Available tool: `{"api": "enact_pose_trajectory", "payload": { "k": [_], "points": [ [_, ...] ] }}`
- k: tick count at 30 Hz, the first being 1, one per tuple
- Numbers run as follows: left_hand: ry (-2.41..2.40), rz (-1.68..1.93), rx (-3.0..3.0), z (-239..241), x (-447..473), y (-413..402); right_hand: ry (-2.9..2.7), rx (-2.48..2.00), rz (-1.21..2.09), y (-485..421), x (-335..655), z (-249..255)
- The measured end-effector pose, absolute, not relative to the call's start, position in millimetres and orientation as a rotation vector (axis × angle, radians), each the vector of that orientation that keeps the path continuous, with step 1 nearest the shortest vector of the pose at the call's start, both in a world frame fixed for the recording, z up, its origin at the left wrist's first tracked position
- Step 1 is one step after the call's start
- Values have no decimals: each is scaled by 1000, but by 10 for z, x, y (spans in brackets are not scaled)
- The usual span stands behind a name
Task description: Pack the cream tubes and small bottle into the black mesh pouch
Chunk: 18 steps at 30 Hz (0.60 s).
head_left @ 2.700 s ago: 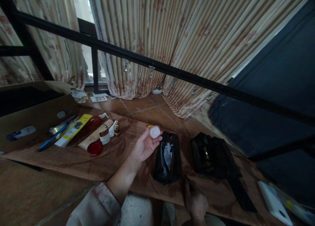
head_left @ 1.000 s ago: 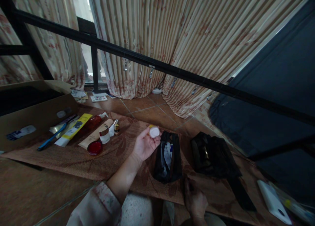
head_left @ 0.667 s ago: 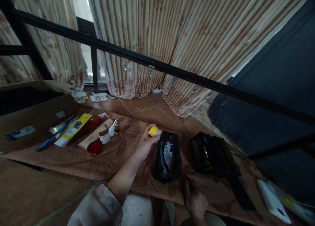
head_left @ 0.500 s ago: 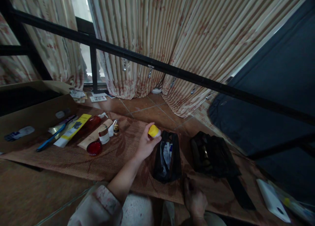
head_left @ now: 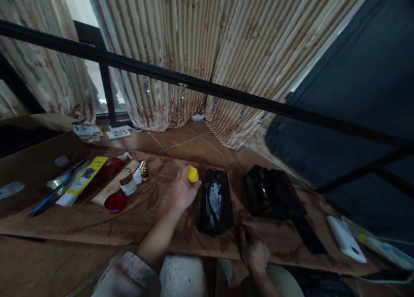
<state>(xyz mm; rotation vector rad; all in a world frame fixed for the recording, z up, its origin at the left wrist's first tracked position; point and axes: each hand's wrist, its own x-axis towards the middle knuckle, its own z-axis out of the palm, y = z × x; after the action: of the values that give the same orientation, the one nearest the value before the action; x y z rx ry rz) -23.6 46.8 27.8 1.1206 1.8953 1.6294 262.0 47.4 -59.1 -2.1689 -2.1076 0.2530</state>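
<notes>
My left hand [head_left: 183,192] is raised over the brown mat [head_left: 97,219], back of the hand up, fingers pinched on a small round yellow jar [head_left: 193,174]. It hovers just left of an open black pouch [head_left: 213,202] with white items inside. My right hand [head_left: 254,254] rests low near my knee at the mat's near edge, fingers curled; whether it holds anything is hidden. A second black bag [head_left: 271,193] lies to the right of the pouch.
Toiletries lie in a row at the left: a blue toothbrush [head_left: 48,195], a yellow-and-white tube [head_left: 80,180], an amber bottle [head_left: 111,165], a red lid [head_left: 114,201], small bottles [head_left: 142,172]. A white device [head_left: 346,244] lies at the right. A black rail [head_left: 207,86] and curtains cross behind.
My left hand turned over, so the jar's yellow side now shows instead of its white face, and it dropped slightly toward the mat. The camera shifted right. The right hand stayed put.
</notes>
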Motion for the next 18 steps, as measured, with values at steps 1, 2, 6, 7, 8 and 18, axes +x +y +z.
{"api": "enact_pose_trajectory", "payload": {
  "k": [1, 2, 6, 7, 8, 18],
  "points": [
    [2036, 1457, 1163, 255, -255, 465, -2097, -2157, 264, 470, 2609, -576],
    [2155, 1297, 1210, 233, -272, 463, -2089, -2130, 271, 466, 2598, -559],
    [2405, 818, 1369, 143, -299, 473, -2070, -2044, 238, 469, 2562, -487],
    [2414, 740, 1422, 118, -295, 477, -2073, -2018, 260, 477, 2558, -471],
    [2435, 666, 1440, 90, -287, 478, -2064, -2010, 276, 483, 2557, -458],
    [2426, 495, 1559, -168, -214, 273, -1903, -1686, 533, 586, 3021, -345]
  ]
}}
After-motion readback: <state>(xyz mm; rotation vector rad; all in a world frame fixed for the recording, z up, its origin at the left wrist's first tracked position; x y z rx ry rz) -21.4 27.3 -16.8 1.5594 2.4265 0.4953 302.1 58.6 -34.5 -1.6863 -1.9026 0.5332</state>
